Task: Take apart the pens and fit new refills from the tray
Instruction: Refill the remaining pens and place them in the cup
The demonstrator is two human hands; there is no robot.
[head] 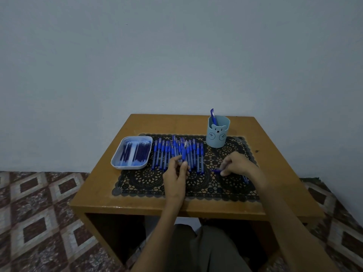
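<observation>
Over the middle of the lace mat (149, 179), your left hand (174, 173) is curled round a blue pen (184, 153). Thumb and fingers grip its lower barrel. The pen stands nearly upright, metal tip pointing up, in front of the row of pens (160, 154).

Right hand (237, 163): low over the mat, to the right of the row. The fingertips pinch a small blue pen part (215, 170) at mat level. It's too small to tell whether it is a cap or another piece, or whether it touches the mat.

Row of pens: blue, laid side by side on the far half of the mat, roughly parallel, a few overlapping near the centre.

Loose pen (246, 179): lies on the mat just beside your right wrist, partly hidden by it.

Tray (117, 160): pale, rounded corners, on the table just left of the mat and the row. The dark refills (140, 152) lie inside it in two loose bunches.

Pen cup (217, 134): light blue, bear face on the front, upright at the mat's far right corner. One blue pen (212, 114) stands in it.

Wooden table (102, 193): set against a plain wall, patterned carpet (35, 203) around it.
</observation>
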